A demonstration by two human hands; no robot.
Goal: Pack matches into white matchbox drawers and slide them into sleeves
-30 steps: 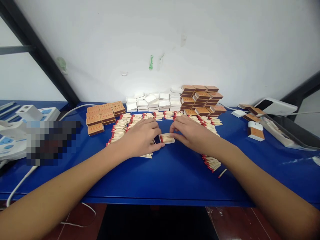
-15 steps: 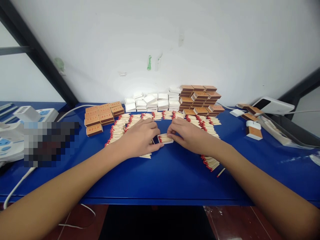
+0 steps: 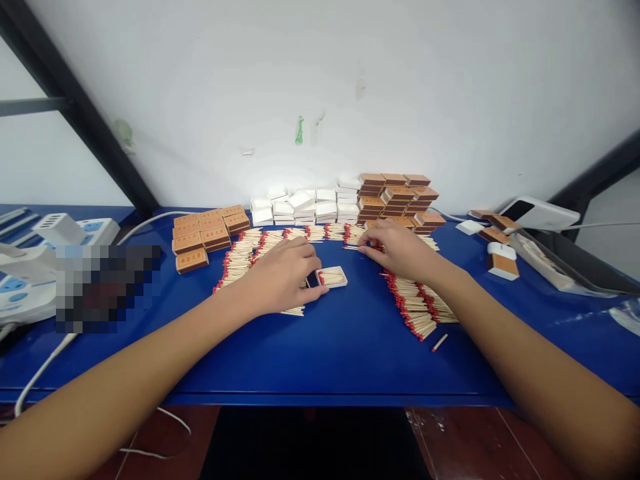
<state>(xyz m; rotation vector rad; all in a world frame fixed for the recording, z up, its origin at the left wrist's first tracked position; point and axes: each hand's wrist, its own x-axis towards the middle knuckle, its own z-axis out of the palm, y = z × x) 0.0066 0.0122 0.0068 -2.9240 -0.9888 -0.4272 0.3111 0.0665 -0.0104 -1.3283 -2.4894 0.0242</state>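
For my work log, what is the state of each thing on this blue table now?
Small white cardboard tray, open, matches inside.
Loose red-tipped wooden matches, lying in rows.
Orange cardboard matchboxes, closed, stacked.
Left hand, resting beside tray.
Right hand, fingertips on matches.

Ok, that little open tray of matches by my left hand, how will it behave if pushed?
Probably light: the tray is thin white card, so it should slide easily on the blue table. Open-topped, it may spill if tipped.
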